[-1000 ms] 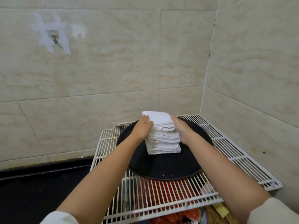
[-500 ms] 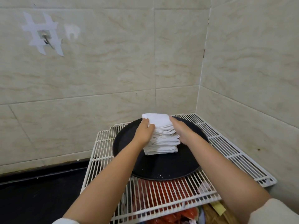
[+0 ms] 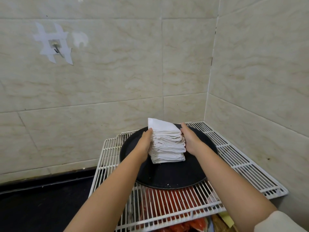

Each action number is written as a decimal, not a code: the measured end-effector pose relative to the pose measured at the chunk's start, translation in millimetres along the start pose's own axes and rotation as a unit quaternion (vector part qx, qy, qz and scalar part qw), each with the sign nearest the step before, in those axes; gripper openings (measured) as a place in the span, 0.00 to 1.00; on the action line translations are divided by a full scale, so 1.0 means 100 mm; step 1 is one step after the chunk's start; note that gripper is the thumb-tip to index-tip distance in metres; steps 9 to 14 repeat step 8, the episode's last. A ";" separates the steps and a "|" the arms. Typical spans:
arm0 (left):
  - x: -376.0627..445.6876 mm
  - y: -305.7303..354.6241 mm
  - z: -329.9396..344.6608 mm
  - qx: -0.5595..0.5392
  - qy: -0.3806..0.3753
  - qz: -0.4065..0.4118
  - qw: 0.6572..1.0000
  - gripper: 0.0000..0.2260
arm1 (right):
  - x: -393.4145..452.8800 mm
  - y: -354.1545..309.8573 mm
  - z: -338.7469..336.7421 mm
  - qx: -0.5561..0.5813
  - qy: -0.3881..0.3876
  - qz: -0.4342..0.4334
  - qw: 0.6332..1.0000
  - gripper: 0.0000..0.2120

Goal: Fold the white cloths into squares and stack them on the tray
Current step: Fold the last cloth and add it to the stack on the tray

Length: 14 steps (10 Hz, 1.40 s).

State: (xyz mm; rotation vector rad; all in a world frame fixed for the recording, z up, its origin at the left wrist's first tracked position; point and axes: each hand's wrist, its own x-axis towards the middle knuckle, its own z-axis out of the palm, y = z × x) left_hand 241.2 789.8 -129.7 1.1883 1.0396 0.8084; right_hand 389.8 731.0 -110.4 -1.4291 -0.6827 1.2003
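**Squaring the stack on the tray**

The stack of folded white cloths (image 3: pixel 167 143) sits on the round black tray (image 3: pixel 167 178), toward its far half, and the tray rests on a white wire rack (image 3: pixel 242 164) set into the corner of the tiled walls. The left hand (image 3: pixel 145 143) presses flat against the stack's left side, fingers fairly straight along the cloth edges. The right hand (image 3: pixel 189 139) does the same on the right side, its fingers lying along the layers and not curled round them. Neither hand grips a single cloth; both touch the pile from opposite sides.

The step in hand looks like tidying: the folding seems done and the pile is being pushed into line. The layers are uneven, the upper cloths sitting further back than the lower ones. The next move likely calls for gentle, even pressure from both sides so the pile straightens without toppling, then releasing it.
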 end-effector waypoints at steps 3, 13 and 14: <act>-0.01 -0.09 -0.11 -0.100 0.007 -0.014 0.995 0.23 | -0.06 0.08 0.29 -0.052 0.003 0.005 0.999 0.32; -0.02 -0.07 0.01 -0.044 -0.007 -0.015 0.999 0.26 | 0.03 0.08 0.07 -0.094 0.038 -0.016 0.995 0.30; -0.02 -0.07 0.01 -0.044 -0.007 -0.015 0.999 0.26 | 0.03 0.08 0.07 -0.094 0.038 -0.016 0.995 0.30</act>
